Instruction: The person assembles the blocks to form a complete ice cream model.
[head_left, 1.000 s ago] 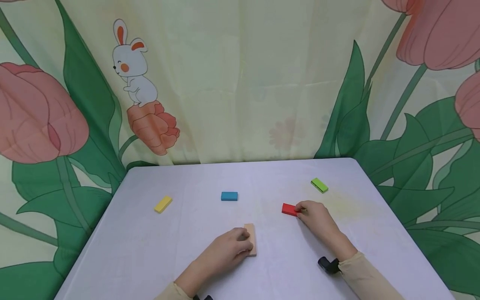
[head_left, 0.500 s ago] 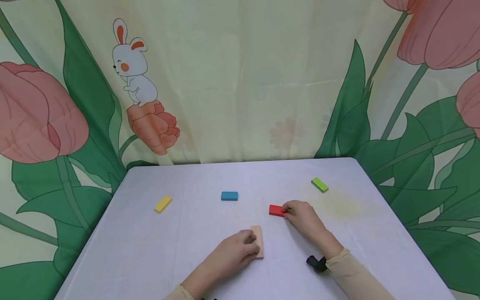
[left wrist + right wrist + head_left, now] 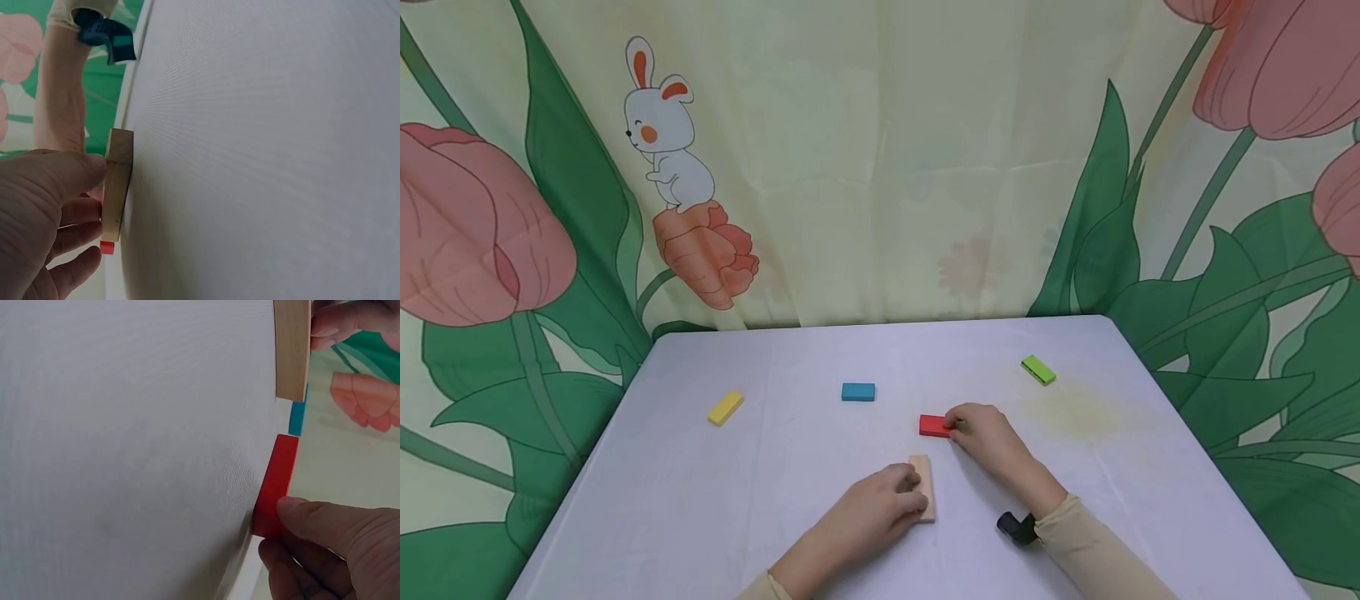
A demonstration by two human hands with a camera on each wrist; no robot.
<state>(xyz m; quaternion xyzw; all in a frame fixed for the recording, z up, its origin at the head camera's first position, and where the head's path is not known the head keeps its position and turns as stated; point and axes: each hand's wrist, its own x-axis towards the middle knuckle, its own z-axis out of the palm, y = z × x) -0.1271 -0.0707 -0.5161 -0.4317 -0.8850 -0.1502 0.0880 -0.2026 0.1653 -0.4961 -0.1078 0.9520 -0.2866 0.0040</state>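
Plainly, left hand (image 3: pixel 882 507) gripping wooden slab (image 3: pixel 927 481), right hand (image 3: pixel 990 438) pinching red oblong (image 3: pixel 933 426).

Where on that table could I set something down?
The white cloth-covered table is bare between the yellow rectangular block and left hand, and between the yellow block and blue rectangular block. Crowded: around the right hand, red rectangular block and tan wooden block.

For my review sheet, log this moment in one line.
left hand: grips wooden block | right hand: pinches red block | held blocks: apart | yellow block, blue block, green block: untouched on table
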